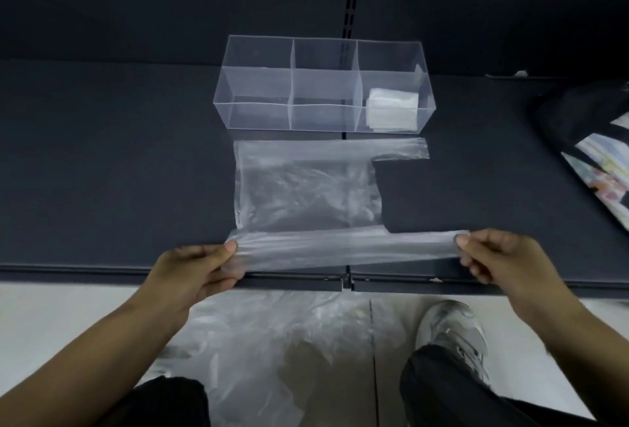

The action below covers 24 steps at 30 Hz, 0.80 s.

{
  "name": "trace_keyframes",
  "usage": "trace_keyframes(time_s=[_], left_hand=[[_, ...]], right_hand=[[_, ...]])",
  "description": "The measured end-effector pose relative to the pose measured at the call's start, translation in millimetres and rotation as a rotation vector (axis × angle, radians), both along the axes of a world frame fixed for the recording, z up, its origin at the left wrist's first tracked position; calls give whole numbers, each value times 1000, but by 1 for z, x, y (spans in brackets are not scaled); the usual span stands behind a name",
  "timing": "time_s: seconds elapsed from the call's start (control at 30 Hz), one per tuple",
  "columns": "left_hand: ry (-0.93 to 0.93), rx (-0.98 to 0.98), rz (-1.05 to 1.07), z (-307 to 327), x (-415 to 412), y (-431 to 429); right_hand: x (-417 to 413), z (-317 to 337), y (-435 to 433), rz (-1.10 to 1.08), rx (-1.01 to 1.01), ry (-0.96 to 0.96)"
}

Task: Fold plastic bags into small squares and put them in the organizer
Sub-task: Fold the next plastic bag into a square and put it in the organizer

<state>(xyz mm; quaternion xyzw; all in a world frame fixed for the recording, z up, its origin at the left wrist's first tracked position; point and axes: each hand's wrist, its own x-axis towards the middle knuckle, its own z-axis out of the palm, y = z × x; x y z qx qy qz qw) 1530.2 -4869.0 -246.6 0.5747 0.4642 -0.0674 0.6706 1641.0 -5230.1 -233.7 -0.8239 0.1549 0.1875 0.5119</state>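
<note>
Left hand: pinches near corner of bag.
Bag: spread beyond the hands, near edge lifted.
Organizer: past bag; one folded square in right cell.
Right hand: pinches near handle's tip.
Progress: one stored; this fold seemingly just starting; pile underfoot left.

Both forearms reach forward, hands well apart: left hand pinches one end of the plastic bag, right hand pinches the other, fingers curled.
</note>
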Motion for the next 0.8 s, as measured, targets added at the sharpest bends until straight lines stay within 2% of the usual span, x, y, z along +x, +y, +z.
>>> trace_keyframes(time_s=[0.17,0.2,0.27,0.3,0.33,0.4,0.5,0.6,0.7,0.8], left_hand=[[11,125,-112,0,-6,-12],[13,251,-174,1,-8,-12],[-33,683,-321,3,-10,-10],[-120,911,-377,5,-10,-12],[-239,1098,-434,8,-9,-15],[-427,1300,-596,6,-3,-25],[-437,1348,-871,-6,11,-34],[-225,1371,-1125,-20,17,-29],[-111,1425,-1168,-36,11,-16],[-52,1428,-1156,-38,5,-9]], right_hand=[[0,-5,-10,160,-483,-146],[-1,-2,-8,169,-585,-185],[0,4,2,153,-719,-340],[0,6,13,162,-736,-468],[-1,9,30,201,-717,-597],[-8,14,77,406,-572,-740],[-22,4,145,834,-373,-699],[-24,-27,162,1056,-523,-672],[-14,-49,131,1013,-765,-670],[-2,-53,79,831,-853,-606]])
